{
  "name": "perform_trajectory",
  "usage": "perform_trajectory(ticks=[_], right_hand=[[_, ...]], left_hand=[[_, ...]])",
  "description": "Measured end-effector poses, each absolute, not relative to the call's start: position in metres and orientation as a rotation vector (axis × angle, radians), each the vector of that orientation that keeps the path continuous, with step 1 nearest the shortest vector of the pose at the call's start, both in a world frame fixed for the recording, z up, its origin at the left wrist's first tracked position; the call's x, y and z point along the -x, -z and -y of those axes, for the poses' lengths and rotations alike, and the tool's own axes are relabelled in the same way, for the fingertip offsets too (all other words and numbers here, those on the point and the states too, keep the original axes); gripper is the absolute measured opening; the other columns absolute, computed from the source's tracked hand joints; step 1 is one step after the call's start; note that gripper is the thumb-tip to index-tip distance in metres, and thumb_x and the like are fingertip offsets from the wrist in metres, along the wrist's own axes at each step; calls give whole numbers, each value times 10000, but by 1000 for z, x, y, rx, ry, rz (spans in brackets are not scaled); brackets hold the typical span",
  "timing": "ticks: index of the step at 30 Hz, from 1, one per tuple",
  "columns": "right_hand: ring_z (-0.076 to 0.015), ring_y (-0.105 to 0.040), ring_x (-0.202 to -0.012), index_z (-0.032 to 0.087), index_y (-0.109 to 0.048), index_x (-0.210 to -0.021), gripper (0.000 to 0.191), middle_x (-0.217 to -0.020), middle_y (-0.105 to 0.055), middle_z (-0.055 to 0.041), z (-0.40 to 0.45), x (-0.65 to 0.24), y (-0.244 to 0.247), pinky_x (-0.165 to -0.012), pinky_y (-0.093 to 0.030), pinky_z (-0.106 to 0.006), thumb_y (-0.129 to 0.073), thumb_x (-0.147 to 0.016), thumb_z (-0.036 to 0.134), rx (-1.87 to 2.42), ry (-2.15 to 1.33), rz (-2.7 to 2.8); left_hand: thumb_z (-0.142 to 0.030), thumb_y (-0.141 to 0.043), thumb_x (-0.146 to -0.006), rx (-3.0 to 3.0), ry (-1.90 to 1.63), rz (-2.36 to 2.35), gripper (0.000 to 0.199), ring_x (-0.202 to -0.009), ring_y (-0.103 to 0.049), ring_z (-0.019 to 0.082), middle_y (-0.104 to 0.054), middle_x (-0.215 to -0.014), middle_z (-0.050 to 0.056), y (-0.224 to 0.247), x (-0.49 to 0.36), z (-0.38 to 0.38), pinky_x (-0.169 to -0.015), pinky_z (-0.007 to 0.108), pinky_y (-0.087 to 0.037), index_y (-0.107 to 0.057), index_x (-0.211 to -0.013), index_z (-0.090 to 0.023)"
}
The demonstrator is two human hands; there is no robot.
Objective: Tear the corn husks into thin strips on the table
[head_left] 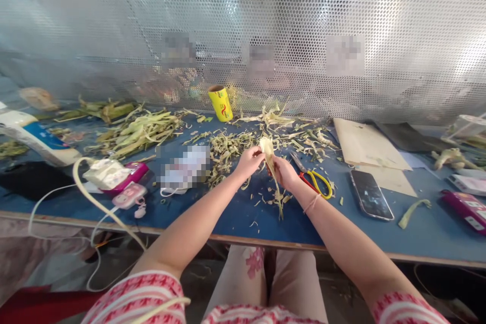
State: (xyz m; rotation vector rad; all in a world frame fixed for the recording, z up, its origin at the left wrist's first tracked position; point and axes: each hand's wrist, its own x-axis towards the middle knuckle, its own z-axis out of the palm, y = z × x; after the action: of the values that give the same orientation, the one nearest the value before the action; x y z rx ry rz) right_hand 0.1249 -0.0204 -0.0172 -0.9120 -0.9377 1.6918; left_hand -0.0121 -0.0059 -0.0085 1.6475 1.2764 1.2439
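Observation:
Between my two hands, over the middle of the table, is a pale yellow plant piece [267,146], spread at the top with a long thin tail hanging down. My left hand [250,158] pinches its left side. The fingers of my right hand [283,169] are closed round the lower part, partly hidden by the piece. Scissors [316,182] with red and yellow handles lie just right of my right hand. Dry plant scraps [230,152] are scattered behind and beside both hands.
A perforated metal screen [243,25] stands along the back. Near it is a yellow tube [220,104]. Pale green stalks [142,131] are heaped at left, by a power strip [110,174] with cables. A phone [371,195] and brown card [366,147] lie at right.

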Motion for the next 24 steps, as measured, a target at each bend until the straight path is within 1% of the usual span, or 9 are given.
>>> perform_trajectory(ticks=[4, 8, 10, 12, 15, 18, 20, 22, 24], right_hand=[[-116, -447, -556, 199, -534, -664, 244, -582, -515, 18, 21, -124, 18, -520, -365, -253, -635, -664, 421, 918, -1684, 968], [-105, -416, -537, 207, -522, -696, 320, -568, -476, 37, 21, -124, 22, -502, -341, -241, -619, -690, 511, 981, -1587, 1164], [-90, -381, -510, 205, -503, -679, 352, -546, -437, 51, 20, -125, 24, -487, -311, -234, -595, -715, 543, 1025, -1480, 1324], [-82, -360, -482, 206, -472, -655, 364, -527, -415, 59, 20, -127, 27, -477, -294, -235, -564, -745, 547, 1049, -1392, 1474], [-90, -386, -474, 211, -452, -655, 334, -531, -445, 55, 21, -127, 30, -475, -307, -245, -534, -775, 511, 1050, -1305, 1644], [-96, -405, -489, 212, -456, -667, 298, -545, -468, 52, 23, -127, 29, -479, -318, -247, -537, -783, 474, 1047, -1237, 1715], [-92, -406, -470, 212, -454, -658, 299, -525, -450, 61, 24, -129, 24, -475, -327, -247, -546, -780, 469, 1041, -1237, 1700], [-84, -397, -434, 211, -479, -680, 278, -504, -433, 74, 23, -134, 15, -459, -329, -246, -568, -768, 459, 1027, -1265, 1629], [-76, -366, -402, 212, -524, -767, 217, -492, -425, 90, 18, -145, 5, -433, -307, -238, -604, -749, 412, 1015, -1284, 1472]], left_hand=[[-205, -537, -687, -1562, -1264, -1219, 105, -625, -578, 132, -600, -616, -10, 10, 12, 4, -666, 248, -469, -622, -713, -149], [-126, -517, -655, -1471, -1302, -1100, 251, -693, -616, 135, -689, -805, 35, 7, 11, 5, -693, 248, -486, -648, -869, -127], [-103, -509, -651, -1432, -1314, -1064, 306, -712, -626, 139, -699, -847, 45, 6, 10, 5, -681, 242, -489, -641, -926, -123], [-119, -526, -678, -1422, -1320, -1091, 268, -672, -610, 134, -685, -806, 37, 6, 9, 5, -634, 235, -482, -628, -926, -126], [-211, -596, -732, -1490, -1341, -1204, 139, -580, -549, 118, -616, -692, 1, 9, 11, 4, -544, 219, -433, -601, -854, -144], [-265, -630, -760, -1575, -1370, -1292, 121, -553, -519, 112, -559, -627, -18, 10, 13, 3, -518, 212, -392, -574, -779, -160], [-263, -607, -790, -1538, -1361, -1305, 106, -560, -535, 115, -567, -638, -16, 10, 13, 2, -529, 215, -404, -572, -798, -163], [-221, -568, -810, -1432, -1336, -1290, 73, -562, -552, 115, -590, -678, -10, 7, 12, 3, -545, 222, -433, -569, -854, -162], [-151, -524, -814, -1319, -1316, -1270, 95, -558, -555, 106, -606, -705, -8, 3, 10, 5, -565, 226, -456, -556, -903, -161]])
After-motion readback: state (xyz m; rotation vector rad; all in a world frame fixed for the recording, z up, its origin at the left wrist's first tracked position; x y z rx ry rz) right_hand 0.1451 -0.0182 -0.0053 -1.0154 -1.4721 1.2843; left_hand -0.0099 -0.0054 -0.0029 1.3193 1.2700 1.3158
